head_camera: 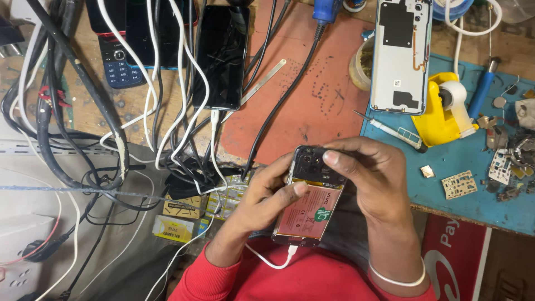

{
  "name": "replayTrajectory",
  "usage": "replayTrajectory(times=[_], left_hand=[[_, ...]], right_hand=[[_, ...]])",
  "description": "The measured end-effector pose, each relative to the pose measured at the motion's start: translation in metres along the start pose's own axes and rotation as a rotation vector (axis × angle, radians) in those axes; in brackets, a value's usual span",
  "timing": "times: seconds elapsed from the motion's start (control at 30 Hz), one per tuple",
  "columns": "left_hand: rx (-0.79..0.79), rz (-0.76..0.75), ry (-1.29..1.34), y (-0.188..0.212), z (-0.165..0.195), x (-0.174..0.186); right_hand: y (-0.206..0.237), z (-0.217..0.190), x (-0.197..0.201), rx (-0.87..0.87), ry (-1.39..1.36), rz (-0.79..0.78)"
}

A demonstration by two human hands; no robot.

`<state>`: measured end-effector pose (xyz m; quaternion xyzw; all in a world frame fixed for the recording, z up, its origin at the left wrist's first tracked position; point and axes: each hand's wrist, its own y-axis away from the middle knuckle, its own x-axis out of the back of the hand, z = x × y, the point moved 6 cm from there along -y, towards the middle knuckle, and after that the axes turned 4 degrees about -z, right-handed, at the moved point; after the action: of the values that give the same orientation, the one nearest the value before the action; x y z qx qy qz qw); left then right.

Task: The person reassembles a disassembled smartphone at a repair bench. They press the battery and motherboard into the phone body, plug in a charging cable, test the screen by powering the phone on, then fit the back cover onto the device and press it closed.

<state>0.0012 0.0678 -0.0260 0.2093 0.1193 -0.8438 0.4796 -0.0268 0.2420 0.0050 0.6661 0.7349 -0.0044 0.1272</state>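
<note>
An opened smartphone [305, 214] with its back cover off shows a pink-red battery and dark circuit section; a white cable plugs into its lower end. My left hand [262, 198] grips the phone's left side, thumb lying across the battery. My right hand [373, 175] holds the upper right edge, its fingers pressing on the dark top part near the camera. Both hands hold the phone just in front of the workbench edge, above my red-sleeved lap.
A removed white phone back shell [401, 53] lies on the bench beside a yellow tape dispenser [443, 108]. A black smartphone [222, 56], a keypad phone [120, 61] and many tangled cables [111, 100] fill the left. Small parts and a screwdriver [390, 131] sit on the blue mat [462, 200].
</note>
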Motion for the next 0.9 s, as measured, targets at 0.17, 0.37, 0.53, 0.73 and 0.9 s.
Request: replayTrajectory(times=[0.17,0.37,0.53,0.73,0.9], left_hand=[[-0.035,0.028,-0.052,0.000,-0.002,0.000],[-0.018,0.113,-0.076,0.002,-0.005,0.002],[-0.058,0.172,0.014,0.000,-0.009,0.005],[-0.126,0.429,0.026,-0.004,-0.008,0.013],[-0.173,0.544,0.065,-0.003,-0.001,0.015]], right_hand=[[-0.003,0.002,0.002,0.016,-0.025,-0.011],[-0.003,0.010,0.003,0.014,-0.017,-0.011],[0.005,0.021,0.009,-0.014,0.082,0.080],[0.024,0.023,0.016,0.087,0.297,0.111],[0.045,0.049,0.013,-0.259,0.187,-0.141]])
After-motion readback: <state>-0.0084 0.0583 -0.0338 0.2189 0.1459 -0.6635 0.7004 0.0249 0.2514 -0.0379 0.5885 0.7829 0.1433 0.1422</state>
